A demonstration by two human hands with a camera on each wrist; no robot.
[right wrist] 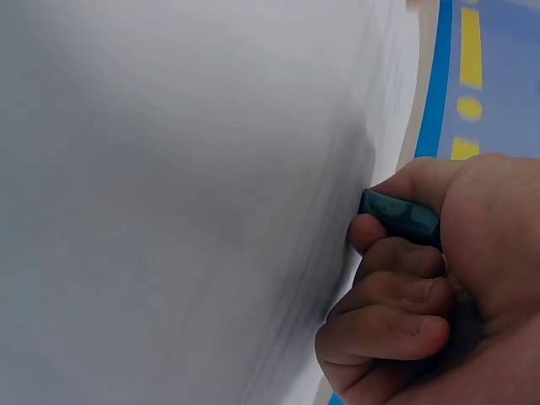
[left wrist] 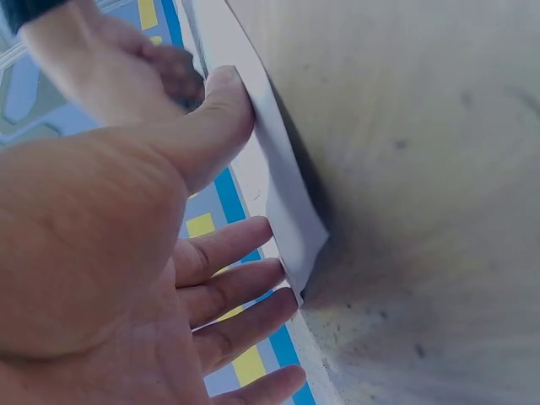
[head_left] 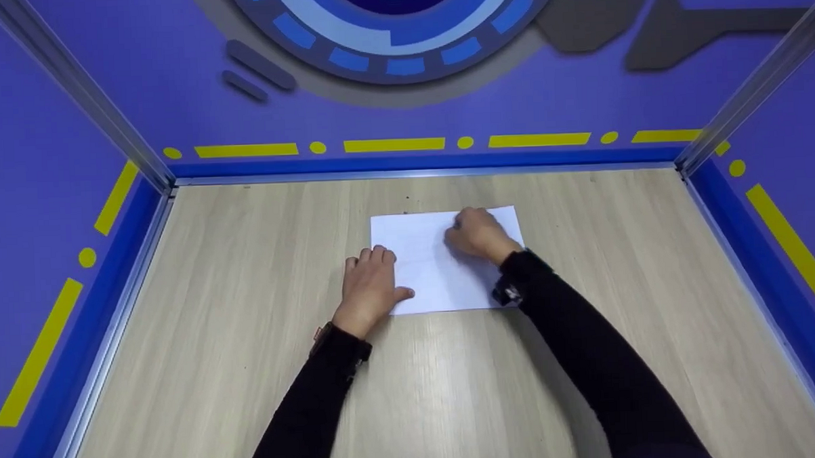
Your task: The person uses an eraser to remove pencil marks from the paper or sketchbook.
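Note:
A white sheet of paper [head_left: 433, 282] lies on the wooden table. My left hand [head_left: 369, 284] rests at its left edge, thumb on the sheet and fingers spread along the side. In the left wrist view the near corner of the paper curls up off the wood. Over the upper right of the sheet, my right hand [head_left: 479, 234] grips a small dark teal block [right wrist: 401, 218] between thumb and index finger, other fingers curled under. The block's end is right at the paper, where faint grey streaks run; its exact kind cannot be told.
Blue-purple panels [head_left: 404, 124] with yellow dashes enclose the table [head_left: 263, 369] at the back and both sides. A metal rail [head_left: 426, 173] runs along the back edge. Bare wood surrounds the sheet.

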